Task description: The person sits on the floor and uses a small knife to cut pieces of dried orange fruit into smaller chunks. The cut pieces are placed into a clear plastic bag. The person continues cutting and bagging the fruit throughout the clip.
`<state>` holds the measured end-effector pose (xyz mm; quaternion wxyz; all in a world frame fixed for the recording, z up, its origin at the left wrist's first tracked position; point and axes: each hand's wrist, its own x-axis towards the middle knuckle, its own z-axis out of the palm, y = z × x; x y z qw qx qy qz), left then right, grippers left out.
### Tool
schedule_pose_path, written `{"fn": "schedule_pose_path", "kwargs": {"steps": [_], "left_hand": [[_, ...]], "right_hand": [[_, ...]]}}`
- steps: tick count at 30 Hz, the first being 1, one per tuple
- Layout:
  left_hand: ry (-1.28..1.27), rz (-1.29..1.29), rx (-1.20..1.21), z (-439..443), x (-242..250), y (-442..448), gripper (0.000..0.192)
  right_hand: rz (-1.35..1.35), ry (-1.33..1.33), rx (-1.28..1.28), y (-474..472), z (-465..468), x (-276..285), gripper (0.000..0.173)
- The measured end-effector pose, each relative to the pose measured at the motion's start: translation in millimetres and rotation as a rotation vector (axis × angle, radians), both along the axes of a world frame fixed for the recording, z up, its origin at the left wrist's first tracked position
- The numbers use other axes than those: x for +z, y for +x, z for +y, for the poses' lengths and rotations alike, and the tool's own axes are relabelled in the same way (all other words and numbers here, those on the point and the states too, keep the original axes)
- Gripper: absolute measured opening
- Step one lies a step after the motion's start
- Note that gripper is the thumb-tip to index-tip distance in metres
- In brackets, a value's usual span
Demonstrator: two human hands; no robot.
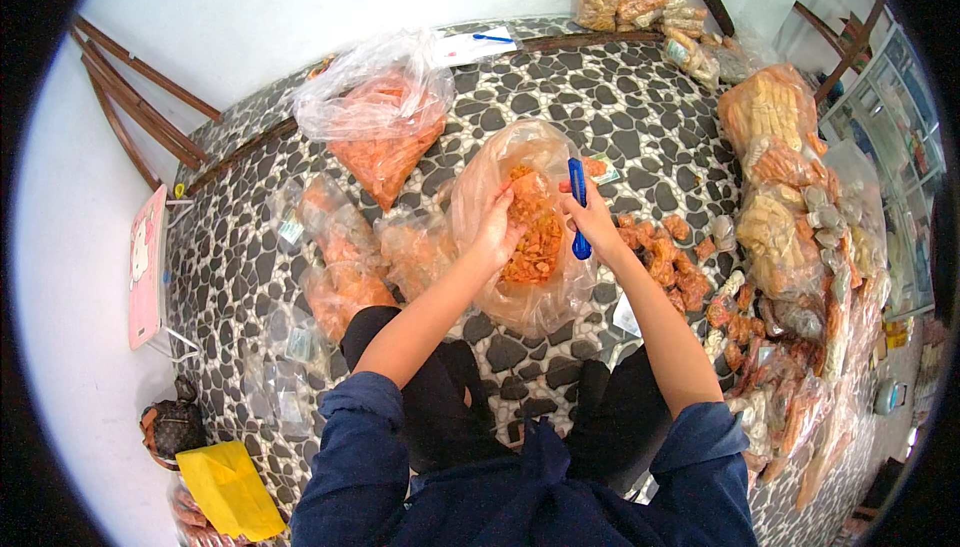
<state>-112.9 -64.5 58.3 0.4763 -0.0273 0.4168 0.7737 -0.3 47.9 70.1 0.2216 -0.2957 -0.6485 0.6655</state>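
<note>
In front of me a large clear plastic bag (480,172) stands with its mouth spread wide, holding loose orange chips (529,265). My left hand (496,232) reaches inside it, fingers and thumb around the side of what looks like a small clear bag (531,190) of the same chips. A long blue plastic tool (578,209), perhaps a cutter, is gripped in my right hand (589,217). That hand is over the large bag's right side; whether its fingertips touch the small bag is unclear.
A tied-looking sack of orange chips (386,149) lies ahead left. Filled clear bags (341,247) lie left of the open bag. Small orange packets (667,262) and heaped snack bags (780,209) cover the right side. A pink folding table (146,269) leans on the wall.
</note>
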Motion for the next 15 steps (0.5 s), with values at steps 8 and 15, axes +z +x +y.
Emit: {"fn": "schedule_pose_path", "kwargs": {"steps": [8,15], "left_hand": [[-0.083,0.254,0.057,-4,-5,10,0.042],[0.143,0.583,0.009,1,-4,8,0.037]], "right_hand": [[-0.041,0.060,0.063,-6,-6,-9,0.023],[-0.045,-0.203,-0.044,-1,2,-21,0.019]]}}
